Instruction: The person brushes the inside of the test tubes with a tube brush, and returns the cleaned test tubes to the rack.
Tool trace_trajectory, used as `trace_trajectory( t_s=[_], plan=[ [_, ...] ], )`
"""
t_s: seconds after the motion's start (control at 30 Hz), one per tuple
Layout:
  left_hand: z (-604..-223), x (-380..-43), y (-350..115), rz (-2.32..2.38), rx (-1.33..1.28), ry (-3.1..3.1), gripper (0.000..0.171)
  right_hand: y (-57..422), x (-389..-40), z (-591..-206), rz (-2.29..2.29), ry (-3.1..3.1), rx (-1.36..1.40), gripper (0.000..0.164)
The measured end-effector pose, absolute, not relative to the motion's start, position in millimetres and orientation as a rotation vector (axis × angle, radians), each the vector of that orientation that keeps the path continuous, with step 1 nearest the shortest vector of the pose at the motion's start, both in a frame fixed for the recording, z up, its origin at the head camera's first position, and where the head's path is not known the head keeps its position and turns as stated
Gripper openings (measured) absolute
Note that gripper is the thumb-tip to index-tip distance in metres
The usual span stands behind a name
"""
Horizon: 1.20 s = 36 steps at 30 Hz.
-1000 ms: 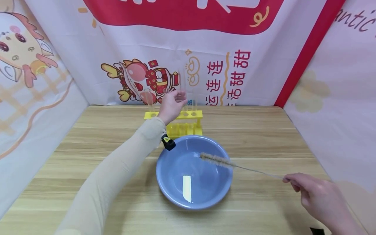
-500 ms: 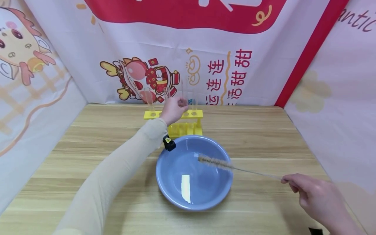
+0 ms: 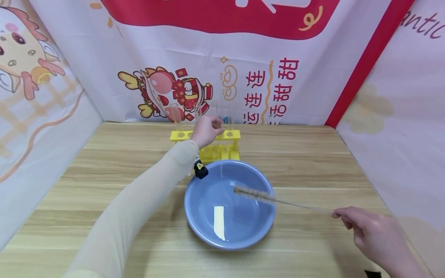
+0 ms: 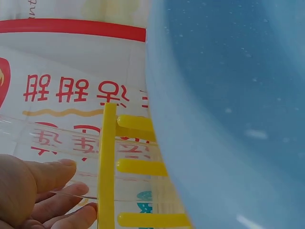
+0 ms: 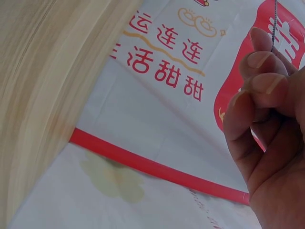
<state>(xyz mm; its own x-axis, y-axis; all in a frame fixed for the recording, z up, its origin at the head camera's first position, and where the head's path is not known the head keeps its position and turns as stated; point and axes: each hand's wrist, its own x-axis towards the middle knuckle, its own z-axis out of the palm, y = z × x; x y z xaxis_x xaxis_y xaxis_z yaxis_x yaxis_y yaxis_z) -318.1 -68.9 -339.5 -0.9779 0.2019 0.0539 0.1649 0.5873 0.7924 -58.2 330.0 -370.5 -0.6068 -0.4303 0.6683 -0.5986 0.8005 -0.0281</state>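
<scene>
My left hand (image 3: pixel 206 131) is at the yellow test tube rack (image 3: pixel 175 136), its thumb and fingers pinching a clear test tube (image 4: pixel 126 186) that stands in one of the holes. In the left wrist view the fingertips lie close to the rack's top bar (image 4: pixel 107 157). Another clear tube (image 4: pixel 62 136) runs beside it, and more tubes (image 3: pixel 177 119) rise from the rack in the head view. With thumb and fingertips, my right hand (image 3: pixel 377 233) grips the thin wire handle of a bristled test tube brush (image 3: pixel 255 194). The brush head hangs over the blue basin.
The blue basin (image 3: pixel 205 231) sits on the wooden table (image 3: pixel 306 154), directly in front of the rack. It holds what looks like clear liquid. Printed cloth walls (image 3: pixel 299 104) stand at the back and both sides.
My left hand has moved down toward the rack, lowering the test tube into a hole. The brush in my right hand has shifted only slightly left.
</scene>
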Motion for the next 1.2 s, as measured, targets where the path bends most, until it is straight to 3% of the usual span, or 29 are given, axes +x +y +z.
trace_trajectory(
  t_s=[0.2, 0.5, 0.77, 1.0, 1.2],
  plan=[
    [-336.3, -318.0, -69.9, 1.340, 0.378, 2.791, 0.027, 330.5, -57.1, -370.9, 0.340, -2.316, 0.752, 0.045],
    [-306.2, -319.2, -62.0, 1.489, 0.416, 2.763, 0.054, 331.4, -55.2, -369.8, 0.330, -2.307, 0.759, 0.045],
    [-275.3, -327.4, -54.6, 1.337, 0.449, 2.780, 0.047, 332.4, -53.9, -369.3, 0.335, -2.302, 0.782, 0.045],
    [-260.7, -327.4, -50.9, 1.050, 0.414, 2.786, 0.022, 332.4, -52.0, -370.0, 0.349, -2.302, 0.793, 0.045],
    [-258.6, -328.6, -48.6, 0.982, 0.390, 2.797, 0.025, 332.0, -51.2, -370.1, 0.337, -2.306, 0.801, 0.045]
  ],
)
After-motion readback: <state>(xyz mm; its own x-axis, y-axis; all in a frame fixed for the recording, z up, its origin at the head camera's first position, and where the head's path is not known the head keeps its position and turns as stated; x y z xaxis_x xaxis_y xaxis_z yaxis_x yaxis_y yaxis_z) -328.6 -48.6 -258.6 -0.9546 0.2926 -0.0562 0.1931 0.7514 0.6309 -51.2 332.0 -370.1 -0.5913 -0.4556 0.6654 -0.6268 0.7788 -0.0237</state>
